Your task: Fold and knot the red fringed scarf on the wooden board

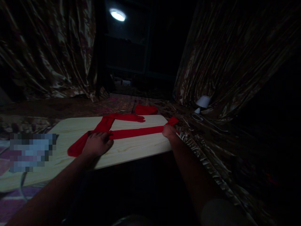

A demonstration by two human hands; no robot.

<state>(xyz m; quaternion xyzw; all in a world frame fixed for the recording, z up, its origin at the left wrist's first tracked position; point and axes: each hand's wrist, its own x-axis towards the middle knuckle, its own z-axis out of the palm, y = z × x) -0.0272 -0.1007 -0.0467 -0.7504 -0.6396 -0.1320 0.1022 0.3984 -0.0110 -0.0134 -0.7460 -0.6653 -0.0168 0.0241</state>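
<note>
A long red cloth strip (136,132) lies stretched across a pale wooden board (70,128). My left hand (97,143) rests flat on the strip's left part, fingers together, pressing it down. My right hand (169,131) is closed on the strip's right end at the board's right edge. A second red strip (110,121) runs diagonally behind it, and another red piece (145,109) lies beyond the board.
Shiny patterned curtains (230,62) hang on both sides of a dark window with a round lamp reflection (117,14). A small white lamp (202,103) with a cable sits at the right. A blurred patch (31,152) is on the board's left.
</note>
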